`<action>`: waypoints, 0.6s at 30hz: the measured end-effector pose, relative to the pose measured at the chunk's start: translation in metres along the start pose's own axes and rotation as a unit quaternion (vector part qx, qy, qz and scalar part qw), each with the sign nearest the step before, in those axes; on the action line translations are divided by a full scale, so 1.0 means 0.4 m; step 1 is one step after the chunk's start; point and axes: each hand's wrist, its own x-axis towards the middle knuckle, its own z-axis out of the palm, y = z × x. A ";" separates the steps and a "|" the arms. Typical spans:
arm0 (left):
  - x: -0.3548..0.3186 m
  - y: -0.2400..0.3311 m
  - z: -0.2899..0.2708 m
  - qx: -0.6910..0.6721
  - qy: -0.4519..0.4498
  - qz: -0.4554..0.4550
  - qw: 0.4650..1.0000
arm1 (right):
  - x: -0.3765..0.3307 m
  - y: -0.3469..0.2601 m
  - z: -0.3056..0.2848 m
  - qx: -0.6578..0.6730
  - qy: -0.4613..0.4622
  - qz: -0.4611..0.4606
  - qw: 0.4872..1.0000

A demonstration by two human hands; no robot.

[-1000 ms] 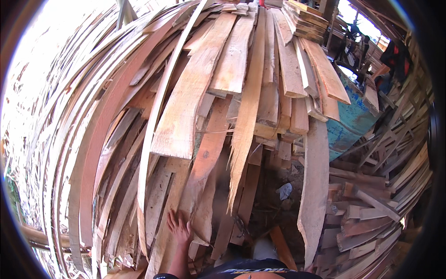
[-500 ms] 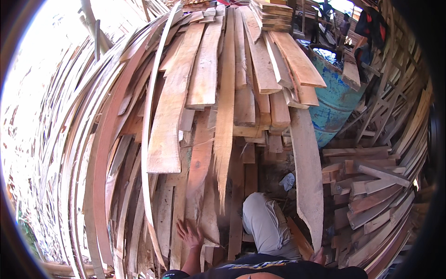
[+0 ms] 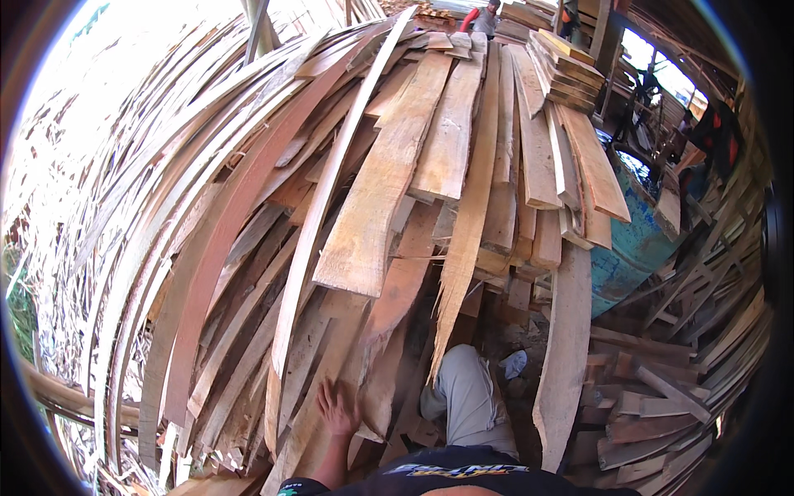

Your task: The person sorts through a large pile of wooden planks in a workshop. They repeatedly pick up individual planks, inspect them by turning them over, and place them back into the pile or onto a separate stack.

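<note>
My left hand (image 3: 337, 409) lies with its fingers spread on a rough plank (image 3: 306, 413) in the lower middle. It rests flat and grips nothing. Beside it, a splintered reddish board (image 3: 401, 281) slopes down from the stack. A long pale board (image 3: 566, 347) with a wavy cut end hangs down to the right of my bent knee, its lower tip reaching the dark shirt (image 3: 463, 473). My right hand does not show; the lower edge cuts off that side.
Stacked long boards (image 3: 364, 231) fan across the middle, with thin strips (image 3: 107, 273) at the left. A blue drum (image 3: 633, 240) stands right, above a heap of short offcuts (image 3: 653, 413). Another person (image 3: 481, 18) is at the far top.
The view has tilted and shifted, so the stack sits farther right and lower. My left hand stays on the plank. My right hand, earlier at the pale board's lower end, has left the picture.
</note>
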 end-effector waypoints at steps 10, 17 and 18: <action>0.005 0.002 -0.020 -0.058 0.029 -0.004 0.998 | 0.014 -0.289 -0.450 -0.282 -0.099 -0.392 0.870; 0.007 -0.001 -0.010 -0.059 0.022 -0.022 0.998 | -0.165 -0.797 -0.559 -0.021 0.209 -0.689 0.693; 0.007 -0.004 -0.010 -0.057 0.029 -0.019 0.998 | -0.185 -0.852 -0.559 -0.026 0.227 -0.722 0.653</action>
